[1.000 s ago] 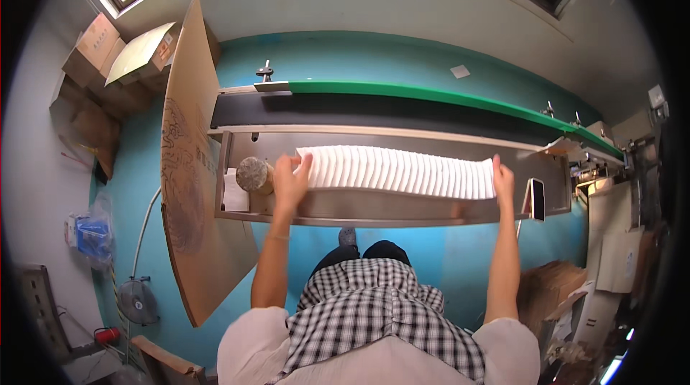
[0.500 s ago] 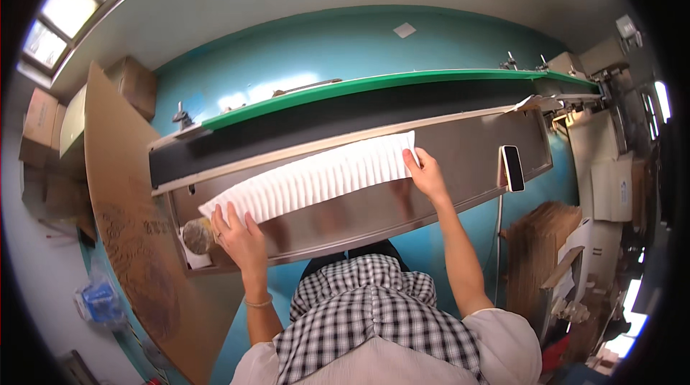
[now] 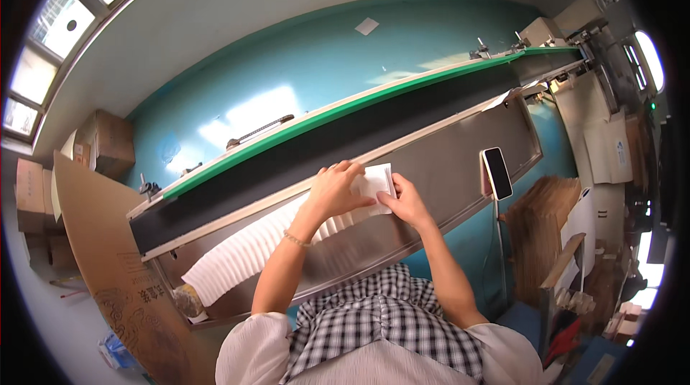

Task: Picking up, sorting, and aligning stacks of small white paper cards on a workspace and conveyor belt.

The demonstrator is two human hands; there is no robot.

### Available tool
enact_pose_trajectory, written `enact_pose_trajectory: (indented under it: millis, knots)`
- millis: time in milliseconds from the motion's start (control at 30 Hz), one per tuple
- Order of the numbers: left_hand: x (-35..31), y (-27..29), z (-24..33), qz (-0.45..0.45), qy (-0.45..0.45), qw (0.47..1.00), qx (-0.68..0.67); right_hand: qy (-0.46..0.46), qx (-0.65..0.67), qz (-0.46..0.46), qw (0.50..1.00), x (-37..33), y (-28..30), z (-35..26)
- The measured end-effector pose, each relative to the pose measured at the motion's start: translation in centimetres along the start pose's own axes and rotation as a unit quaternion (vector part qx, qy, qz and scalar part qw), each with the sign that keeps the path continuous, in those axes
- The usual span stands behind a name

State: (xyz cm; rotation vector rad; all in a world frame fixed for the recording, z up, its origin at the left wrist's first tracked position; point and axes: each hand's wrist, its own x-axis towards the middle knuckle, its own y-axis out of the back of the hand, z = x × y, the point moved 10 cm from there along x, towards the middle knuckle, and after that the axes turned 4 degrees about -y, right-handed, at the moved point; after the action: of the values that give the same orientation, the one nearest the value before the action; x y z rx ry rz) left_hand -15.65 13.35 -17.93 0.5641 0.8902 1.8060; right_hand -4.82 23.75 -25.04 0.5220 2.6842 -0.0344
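Note:
A long row of overlapping white folded sheets (image 3: 241, 255) lies slantwise along the brown metal work surface (image 3: 449, 148), its ridges fanned out toward the left. At its right end several sheets are squared into a small stack (image 3: 376, 179). My left hand (image 3: 336, 189) arches over the row there, fingers across the far side and thumb on the near side. My right hand (image 3: 407, 202) pinches the stack's right edge, thumb on top. A brownish round block (image 3: 188, 301) sits against the row's left end. Part of the row is hidden under my left hand and forearm.
Beyond the metal surface runs a black conveyor belt (image 3: 316, 151) with a green rail (image 3: 345, 103). A phone (image 3: 497, 173) stands at the right edge. Stacked brown cardboard (image 3: 535, 220) is at the right, and a tall cardboard sheet (image 3: 108, 255) at the left.
My left hand has left the row's left end and come over to the right end, beside my right hand. The right end is now gathered into a stack. The view has tilted.

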Motion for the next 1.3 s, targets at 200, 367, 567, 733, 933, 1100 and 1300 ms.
enact_pose_trajectory:
  millis: [200,367,567,733,933,1100,1300]
  knots:
    - [-0.6,0.9,-1.0,0.055,0.027,0.994,-0.092,-0.055,0.316,0.101,0.942,7.9,3.9,0.7]
    - [-2.1,1.0,-2.3,0.048,0.011,0.998,-0.036,0.156,-0.153,0.089,0.972,0.7,-2.8,-5.2]
    - [-2.2,1.3,-3.1,-0.005,0.041,0.992,-0.117,-0.042,0.077,0.015,0.996,1.5,-2.5,-0.1]
    - [-2.6,0.9,-3.5,-0.015,0.075,0.989,-0.130,0.022,0.078,0.074,0.994,2.9,0.3,-0.3]
    - [-2.6,1.3,-3.8,0.008,0.036,0.995,-0.090,0.058,-0.028,0.007,0.998,3.9,-3.7,-1.8]
    - [-3.5,1.7,-3.4,-0.025,0.040,0.996,-0.080,-0.012,0.010,0.011,1.000,1.3,-4.6,-0.2]
    - [-4.1,2.0,-4.1,0.002,0.044,0.994,-0.103,-0.093,0.104,-0.054,0.989,0.1,-4.6,-0.3]
